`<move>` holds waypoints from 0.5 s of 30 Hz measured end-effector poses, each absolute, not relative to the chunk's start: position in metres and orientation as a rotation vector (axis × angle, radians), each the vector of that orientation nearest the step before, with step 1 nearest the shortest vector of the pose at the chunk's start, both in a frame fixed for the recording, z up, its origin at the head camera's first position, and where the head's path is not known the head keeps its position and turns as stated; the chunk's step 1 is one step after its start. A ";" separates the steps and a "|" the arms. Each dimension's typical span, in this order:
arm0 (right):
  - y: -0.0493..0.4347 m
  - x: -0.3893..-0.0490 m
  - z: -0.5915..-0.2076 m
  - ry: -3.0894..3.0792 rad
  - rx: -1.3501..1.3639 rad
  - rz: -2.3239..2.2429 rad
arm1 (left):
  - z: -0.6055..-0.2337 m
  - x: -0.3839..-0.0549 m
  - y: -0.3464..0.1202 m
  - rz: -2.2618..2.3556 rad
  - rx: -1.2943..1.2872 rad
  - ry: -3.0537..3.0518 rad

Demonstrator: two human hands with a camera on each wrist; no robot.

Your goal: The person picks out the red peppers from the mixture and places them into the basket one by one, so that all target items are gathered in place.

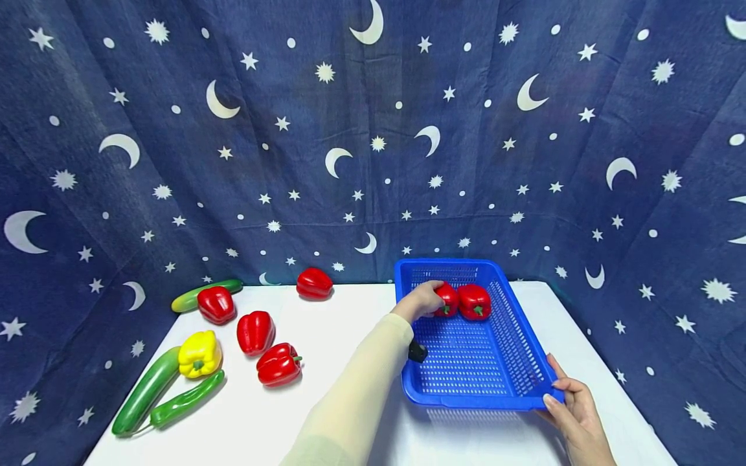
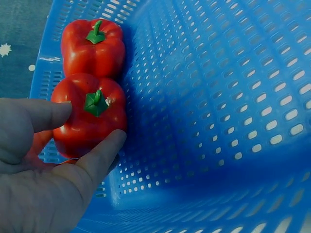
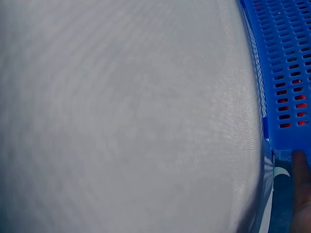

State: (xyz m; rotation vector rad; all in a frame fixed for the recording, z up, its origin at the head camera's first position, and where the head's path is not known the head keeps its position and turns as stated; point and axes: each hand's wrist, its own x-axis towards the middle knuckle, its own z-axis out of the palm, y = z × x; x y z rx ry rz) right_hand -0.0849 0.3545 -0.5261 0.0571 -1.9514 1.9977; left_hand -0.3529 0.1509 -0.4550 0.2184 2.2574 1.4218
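Inside the far end of a blue plastic basket [image 1: 460,369], two red bell peppers sit side by side. My left hand [image 1: 424,301] holds the left one, a red bell pepper [image 2: 87,128], with thumb and fingers on opposite sides of it. Touching it is the other red bell pepper [image 1: 474,303], stem showing. At the basket's near right corner my right hand [image 1: 578,414] grips the rim, thumb on top. Only a finger [image 3: 300,189] of that hand shows in the right wrist view, beside the basket's perforated wall.
On the left of the white table [image 1: 338,349] lie several more red bell peppers [image 1: 255,332], a yellow bell pepper [image 1: 200,354], a cucumber [image 1: 146,391], a long green pepper [image 1: 186,398] and a yellow-green cucumber [image 1: 192,299]. A starry blue curtain [image 1: 373,129] hangs behind the table.
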 end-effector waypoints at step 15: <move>0.355 -0.086 -0.528 -1.873 0.173 2.029 | -0.447 -0.350 0.149 1.299 0.296 2.364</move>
